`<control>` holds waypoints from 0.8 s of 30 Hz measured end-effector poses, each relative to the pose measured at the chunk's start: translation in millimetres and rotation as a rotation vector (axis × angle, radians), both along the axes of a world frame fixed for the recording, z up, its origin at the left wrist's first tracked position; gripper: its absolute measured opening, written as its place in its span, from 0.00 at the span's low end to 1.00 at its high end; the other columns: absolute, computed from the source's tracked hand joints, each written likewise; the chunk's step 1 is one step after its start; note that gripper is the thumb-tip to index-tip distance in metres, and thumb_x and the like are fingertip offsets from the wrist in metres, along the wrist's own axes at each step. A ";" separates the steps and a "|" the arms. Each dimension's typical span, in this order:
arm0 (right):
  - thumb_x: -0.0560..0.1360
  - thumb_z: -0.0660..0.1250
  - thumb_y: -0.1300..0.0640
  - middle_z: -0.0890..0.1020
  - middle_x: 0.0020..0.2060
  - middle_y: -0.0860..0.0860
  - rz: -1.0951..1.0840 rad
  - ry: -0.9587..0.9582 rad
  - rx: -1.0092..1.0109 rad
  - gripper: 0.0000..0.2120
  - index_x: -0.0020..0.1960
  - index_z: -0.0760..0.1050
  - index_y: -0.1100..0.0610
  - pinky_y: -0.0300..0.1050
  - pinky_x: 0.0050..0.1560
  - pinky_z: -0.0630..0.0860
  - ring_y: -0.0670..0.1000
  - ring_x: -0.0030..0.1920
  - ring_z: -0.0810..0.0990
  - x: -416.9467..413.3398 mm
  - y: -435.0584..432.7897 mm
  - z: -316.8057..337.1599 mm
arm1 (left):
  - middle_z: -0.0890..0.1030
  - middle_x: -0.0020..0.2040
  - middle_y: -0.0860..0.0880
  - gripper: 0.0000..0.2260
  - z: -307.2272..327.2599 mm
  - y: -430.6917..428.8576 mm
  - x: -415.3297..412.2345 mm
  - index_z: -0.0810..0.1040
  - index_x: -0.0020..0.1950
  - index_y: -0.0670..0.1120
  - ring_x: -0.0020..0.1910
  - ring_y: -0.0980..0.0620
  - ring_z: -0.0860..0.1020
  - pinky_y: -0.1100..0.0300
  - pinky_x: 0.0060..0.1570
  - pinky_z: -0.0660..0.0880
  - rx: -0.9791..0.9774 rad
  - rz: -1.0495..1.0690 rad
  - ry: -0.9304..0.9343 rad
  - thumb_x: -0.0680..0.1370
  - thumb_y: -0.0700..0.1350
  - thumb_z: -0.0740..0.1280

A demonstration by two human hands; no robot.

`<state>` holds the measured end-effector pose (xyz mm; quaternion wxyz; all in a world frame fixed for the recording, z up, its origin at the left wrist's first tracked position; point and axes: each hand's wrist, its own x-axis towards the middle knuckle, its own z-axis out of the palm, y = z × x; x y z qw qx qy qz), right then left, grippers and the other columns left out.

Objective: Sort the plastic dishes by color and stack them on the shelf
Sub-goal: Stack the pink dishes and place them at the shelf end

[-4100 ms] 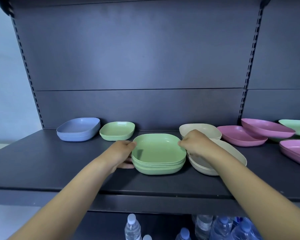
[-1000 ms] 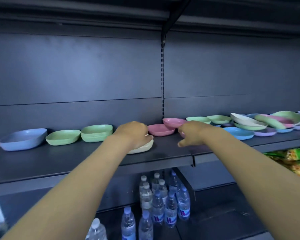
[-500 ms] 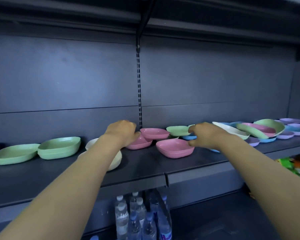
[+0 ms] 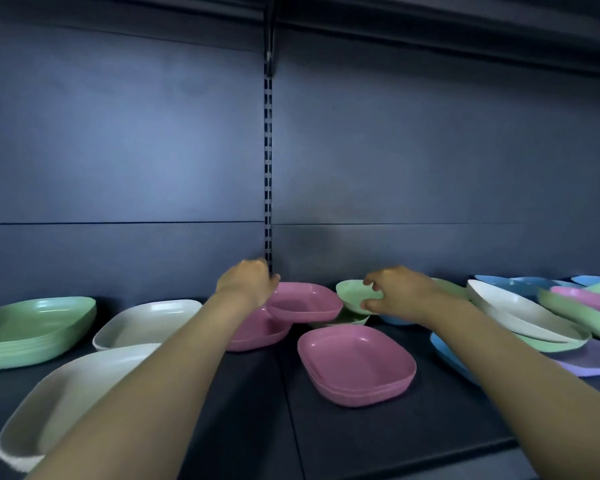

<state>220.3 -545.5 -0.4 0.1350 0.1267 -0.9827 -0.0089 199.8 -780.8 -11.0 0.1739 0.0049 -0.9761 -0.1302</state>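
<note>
My left hand [image 4: 248, 284] curled over the far-left rim of the upper pink dish [image 4: 305, 302], which sat tilted on another pink dish [image 4: 257, 332]. My right hand [image 4: 394, 294] pinched the near-right rim of a small green dish [image 4: 352, 294], thumb below, fingers above. That green dish lay left of my right fingers, far back on the shelf [image 4: 378, 441]. Half a second earlier my right hand had hovered beyond it, gripping nothing.

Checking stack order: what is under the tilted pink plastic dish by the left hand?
The tilted pink plastic dish rests on another pink dish; the left hand touches its rim. A green dish shows behind its right edge. Full contact is hidden.
</note>
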 end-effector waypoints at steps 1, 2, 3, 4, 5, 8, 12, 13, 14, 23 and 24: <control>0.75 0.63 0.44 0.77 0.63 0.49 0.015 0.000 -0.004 0.24 0.69 0.69 0.51 0.47 0.56 0.73 0.53 0.62 0.74 -7.9 0.2 -2.5 | 0.78 0.57 0.40 0.17 -4.1 2.6 -8.0 0.74 0.57 0.39 0.56 0.40 0.76 0.54 0.48 0.71 0.034 0.025 -0.013 0.80 0.51 0.57; 0.75 0.63 0.44 0.77 0.63 0.49 0.028 -0.001 -0.012 0.24 0.69 0.69 0.51 0.46 0.56 0.73 0.53 0.62 0.75 -14.7 0.5 -4.6 | 0.78 0.56 0.40 0.17 -7.7 4.5 -15.1 0.74 0.55 0.38 0.55 0.40 0.76 0.55 0.47 0.71 0.070 0.048 -0.027 0.80 0.51 0.57; 0.75 0.63 0.44 0.77 0.63 0.49 0.041 -0.005 -0.023 0.24 0.69 0.69 0.51 0.46 0.56 0.73 0.53 0.62 0.75 -21.0 1.2 -6.5 | 0.79 0.55 0.40 0.16 -10.6 6.1 -21.5 0.75 0.53 0.38 0.54 0.40 0.76 0.55 0.46 0.70 0.108 0.070 -0.038 0.80 0.51 0.58; 0.75 0.63 0.45 0.77 0.63 0.49 0.055 -0.010 -0.034 0.24 0.69 0.69 0.51 0.47 0.57 0.74 0.53 0.61 0.75 -26.4 2.5 -8.2 | 0.79 0.52 0.40 0.16 -13.3 7.3 -26.9 0.76 0.49 0.38 0.52 0.40 0.76 0.56 0.45 0.69 0.147 0.091 -0.048 0.80 0.50 0.58; 0.75 0.63 0.45 0.77 0.63 0.49 0.068 -0.015 -0.043 0.24 0.69 0.69 0.52 0.47 0.57 0.74 0.53 0.61 0.75 -31.7 4.0 -10.2 | 0.79 0.48 0.40 0.15 -16.0 8.2 -31.3 0.76 0.43 0.38 0.49 0.40 0.76 0.57 0.44 0.69 0.188 0.117 -0.062 0.79 0.49 0.59; 0.74 0.64 0.44 0.78 0.61 0.50 0.105 -0.038 -0.081 0.24 0.68 0.70 0.52 0.47 0.57 0.74 0.53 0.60 0.76 -44.7 9.4 -17.0 | 0.74 0.32 0.44 0.16 -25.2 9.7 -41.1 0.69 0.30 0.42 0.38 0.43 0.75 0.56 0.42 0.73 0.326 0.197 -0.124 0.76 0.46 0.62; 0.74 0.65 0.44 0.78 0.60 0.50 0.151 -0.069 -0.163 0.24 0.67 0.71 0.52 0.47 0.58 0.74 0.52 0.60 0.76 -52.3 16.4 -25.9 | 0.71 0.20 0.47 0.15 -32.6 15.6 -39.0 0.67 0.27 0.42 0.28 0.46 0.73 0.60 0.32 0.72 0.427 0.285 -0.178 0.74 0.39 0.62; 0.74 0.65 0.44 0.79 0.60 0.50 0.164 -0.070 -0.185 0.24 0.67 0.71 0.53 0.47 0.58 0.74 0.52 0.60 0.77 -53.0 17.7 -27.9 | 0.70 0.16 0.49 0.15 -34.0 15.2 -39.1 0.67 0.26 0.42 0.24 0.49 0.72 0.62 0.27 0.71 0.453 0.303 -0.184 0.73 0.37 0.62; 0.74 0.65 0.45 0.79 0.61 0.50 0.177 -0.066 -0.206 0.24 0.67 0.71 0.53 0.47 0.59 0.74 0.52 0.60 0.77 -53.0 19.0 -29.5 | 0.69 0.15 0.49 0.15 -33.5 15.3 -36.5 0.67 0.26 0.42 0.20 0.50 0.72 0.63 0.23 0.70 0.506 0.315 -0.179 0.73 0.36 0.61; 0.73 0.66 0.53 0.83 0.50 0.58 0.193 -0.107 -0.468 0.17 0.55 0.78 0.65 0.50 0.54 0.77 0.57 0.54 0.79 -30.0 23.6 -47.4 | 0.65 0.13 0.51 0.14 -35.2 -14.3 7.4 0.69 0.28 0.42 0.22 0.49 0.71 0.45 0.52 0.77 0.787 0.328 0.013 0.74 0.35 0.63; 0.72 0.66 0.54 0.83 0.44 0.59 0.178 -0.116 -0.499 0.14 0.49 0.79 0.66 0.48 0.49 0.78 0.58 0.49 0.80 -26.9 23.7 -49.9 | 0.65 0.15 0.51 0.12 -34.5 -15.5 16.1 0.69 0.30 0.42 0.23 0.48 0.71 0.45 0.52 0.77 0.789 0.325 0.023 0.74 0.35 0.63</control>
